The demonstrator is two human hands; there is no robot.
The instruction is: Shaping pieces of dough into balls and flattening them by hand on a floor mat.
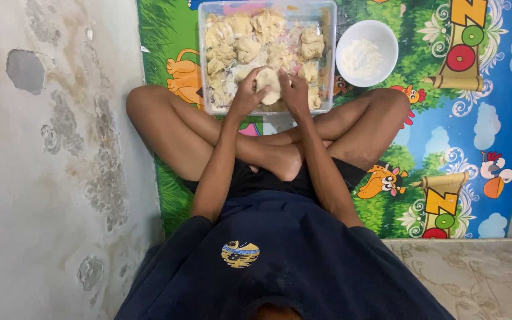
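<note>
Observed from above, the person sits cross-legged on a colourful play mat (475,118), beside a stained wall (60,148) on the left-hand side. The left hand (245,95) is curled, fingers closed against the left side of a pale dough piece (269,84); whether the thumb bears on it cannot be told. The dough piece sits between both hands, over the near part of a clear plastic container (204,59). The right hand (294,92) is likewise closed on the piece's right side, so both hands grip it together. Beyond the fingertips, more dough lumps (250,35) lie in the container. Further right of the right hand stands a white bowl (345,44) holding white powder (362,57). Judgement: the piece appears soft, light and pliable, likely tacky; it deforms under pressure and is best held by cupping its opposite sides, as shown, rather than pinching an edge.
</note>
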